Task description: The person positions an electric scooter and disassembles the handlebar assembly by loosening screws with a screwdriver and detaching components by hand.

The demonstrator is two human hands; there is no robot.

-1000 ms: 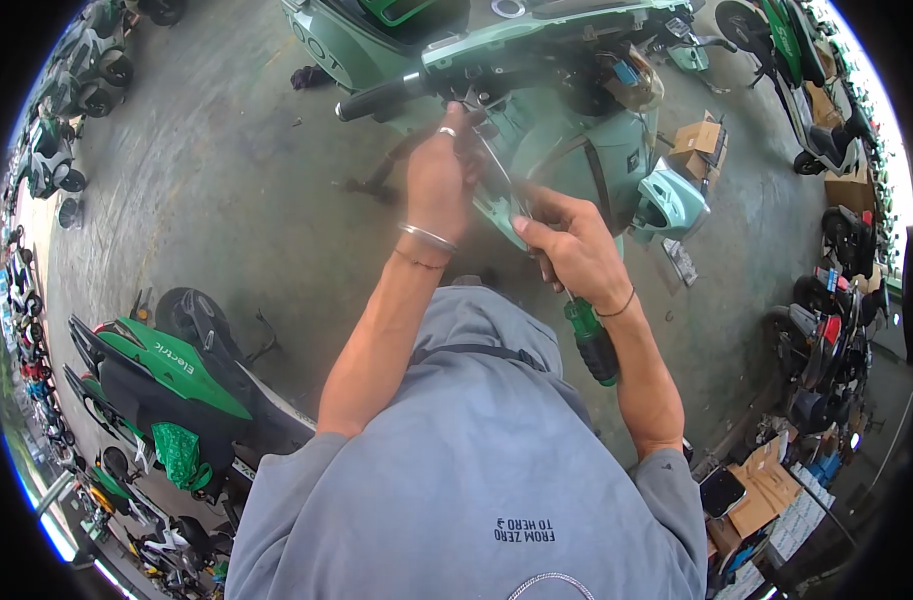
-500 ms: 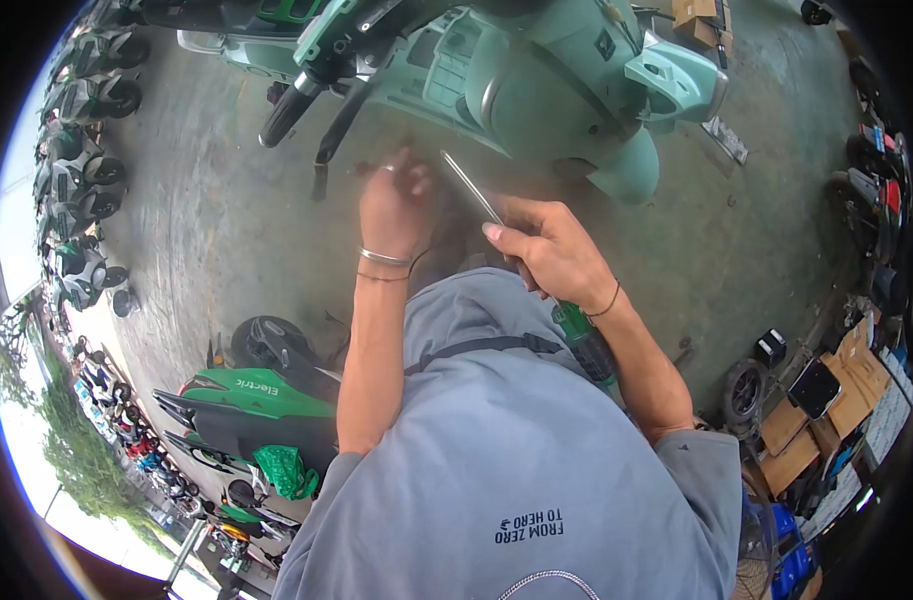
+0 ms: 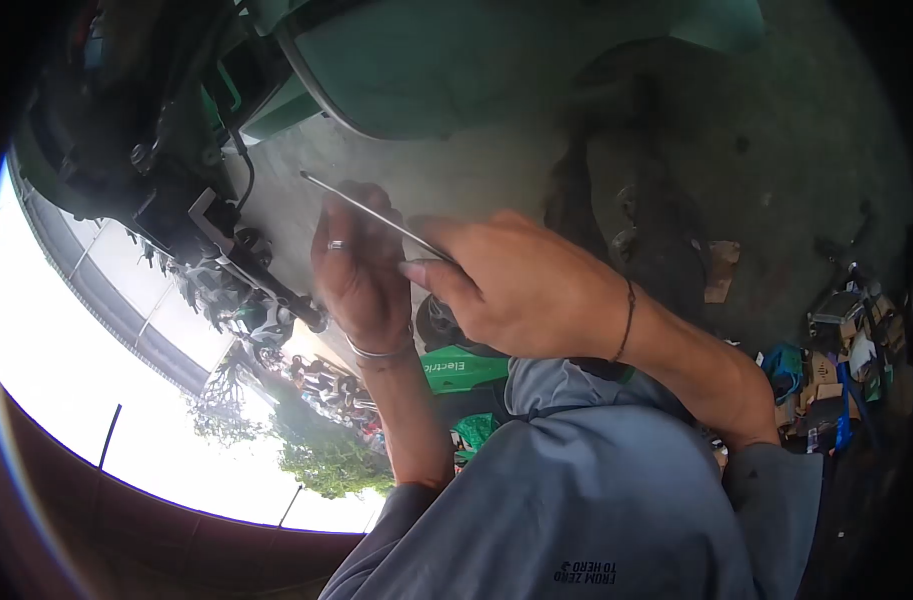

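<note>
My right hand is closed around a screwdriver, with its thumb along the thin metal shaft. The shaft points up and left, its tip just above the other hand's fingers; the handle is mostly hidden under my wrist. To the left, my left hand, with a ring and a bangle, has its fingers curled in. Whatever they may hold is too blurred to name. Neither hand touches the scooter, whose dark handlebar is left of my left hand. Its pale green body panel spans the top.
Beyond my hands lies a green vehicle marked "Electric". Parked two-wheelers line the left. Boxes and parts are piled at the right. Blurred dark shapes stand over the floor beyond my right forearm.
The view has swung left and closer to the scooter. My left hand has left the handlebar area, and both hands are now nearer each other. The screwdriver has stayed in my right hand.
</note>
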